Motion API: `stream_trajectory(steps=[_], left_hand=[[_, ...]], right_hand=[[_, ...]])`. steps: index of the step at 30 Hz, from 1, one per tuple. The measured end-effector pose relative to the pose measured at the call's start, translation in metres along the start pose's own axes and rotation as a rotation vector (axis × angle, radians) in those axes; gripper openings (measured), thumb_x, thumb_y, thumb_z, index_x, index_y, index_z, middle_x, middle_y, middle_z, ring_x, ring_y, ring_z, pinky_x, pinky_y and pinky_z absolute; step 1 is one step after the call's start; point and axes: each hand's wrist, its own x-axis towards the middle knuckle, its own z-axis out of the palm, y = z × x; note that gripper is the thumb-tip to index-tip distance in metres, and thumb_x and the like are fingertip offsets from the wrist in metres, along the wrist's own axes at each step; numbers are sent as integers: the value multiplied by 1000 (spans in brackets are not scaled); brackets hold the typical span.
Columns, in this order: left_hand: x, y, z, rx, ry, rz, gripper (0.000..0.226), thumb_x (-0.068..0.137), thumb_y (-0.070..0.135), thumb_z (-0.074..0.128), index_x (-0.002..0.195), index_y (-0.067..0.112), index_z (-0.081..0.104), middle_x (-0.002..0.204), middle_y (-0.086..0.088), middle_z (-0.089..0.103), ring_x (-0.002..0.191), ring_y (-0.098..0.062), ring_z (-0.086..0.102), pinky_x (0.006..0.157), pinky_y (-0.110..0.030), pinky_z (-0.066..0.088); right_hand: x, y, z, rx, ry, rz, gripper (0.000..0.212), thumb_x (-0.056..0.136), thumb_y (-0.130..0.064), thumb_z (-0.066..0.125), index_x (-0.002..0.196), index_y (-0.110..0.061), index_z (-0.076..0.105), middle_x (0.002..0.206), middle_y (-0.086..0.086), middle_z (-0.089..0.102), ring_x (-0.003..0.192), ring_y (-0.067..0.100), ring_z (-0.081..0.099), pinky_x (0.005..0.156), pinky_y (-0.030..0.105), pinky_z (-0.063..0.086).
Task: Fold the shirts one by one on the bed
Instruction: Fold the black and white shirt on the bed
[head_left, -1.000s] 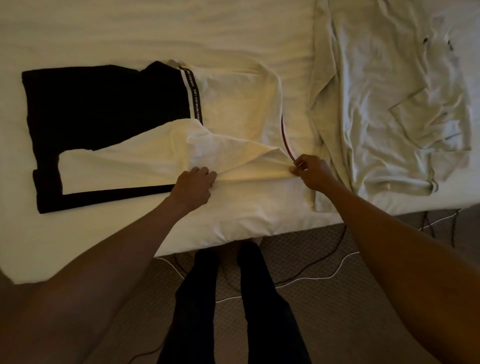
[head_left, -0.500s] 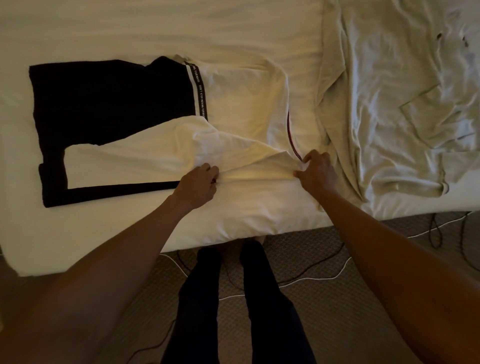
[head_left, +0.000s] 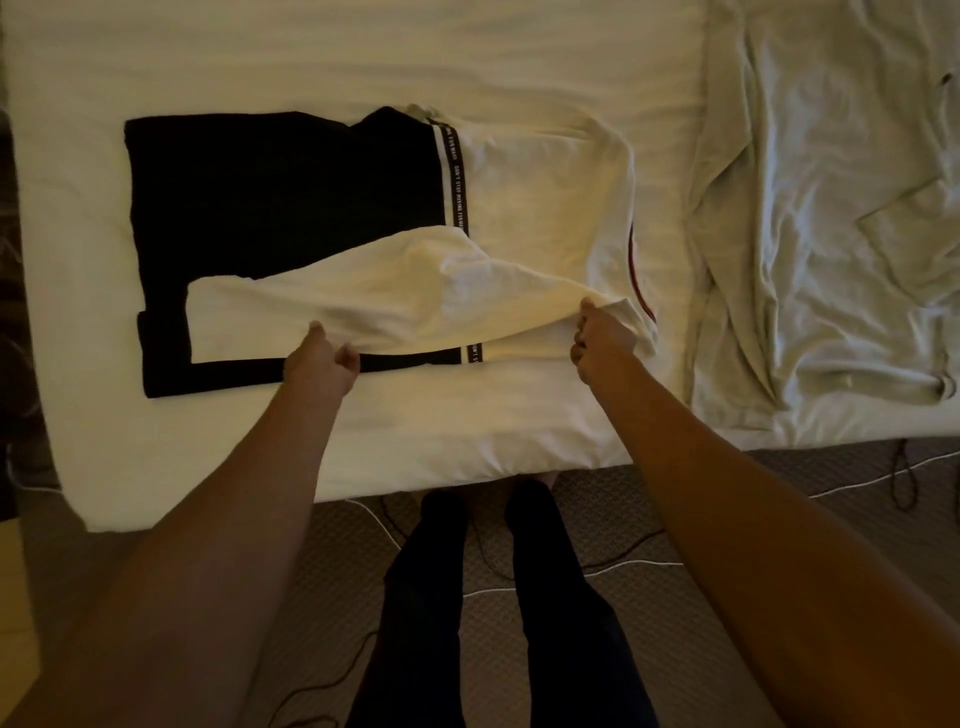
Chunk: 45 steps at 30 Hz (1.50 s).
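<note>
Hands (head_left: 323, 358) (head_left: 602, 340) pinching shirt (head_left: 540, 197), lengthwise left-right (collar right)

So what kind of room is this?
Probably a bedroom: a sheeted bed, a black-and-white shirt and a pale shirt laid on it, and carpet below.
</note>
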Motion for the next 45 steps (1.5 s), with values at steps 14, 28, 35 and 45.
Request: stream_trajectory(steps=[14,28,35,45], left_hand=[[20,37,-46,167,128,159,34,93,13,67,122,10,49,95,-14,57,60,-15,43,56,-27,42],[-33,-22,147,1928,-573,1625,52,95,8,47,141,33,47,148,3,41,139,-30,27,111,-54,23],[-36,1,168,2149,-285,1493,17,94,18,60,100,28,72,99,2,55,118,-31,40,100,-61,32],[-25,-37,145,1665,-392,1873,32,91,29,58,122,19,58,120,-13,51,108,-35,51,80,-46,42]], right_hand=[[-23,34,-10,-252,200,-179,18,89,-25,68,96,-8,63,103,15,67,80,28,62,69,35,52],[17,-19,-13,-1487,59,-1043,18,96,-30,60,110,-22,67,111,2,66,111,28,50,91,43,32],[37,-31,-31,-1344,52,-933,21,95,-43,59,93,-28,74,90,2,69,100,25,55,79,37,24],[41,-21,-42,-1390,-25,-1199,41,97,-56,46,96,-19,64,96,2,66,94,28,54,82,42,34]])
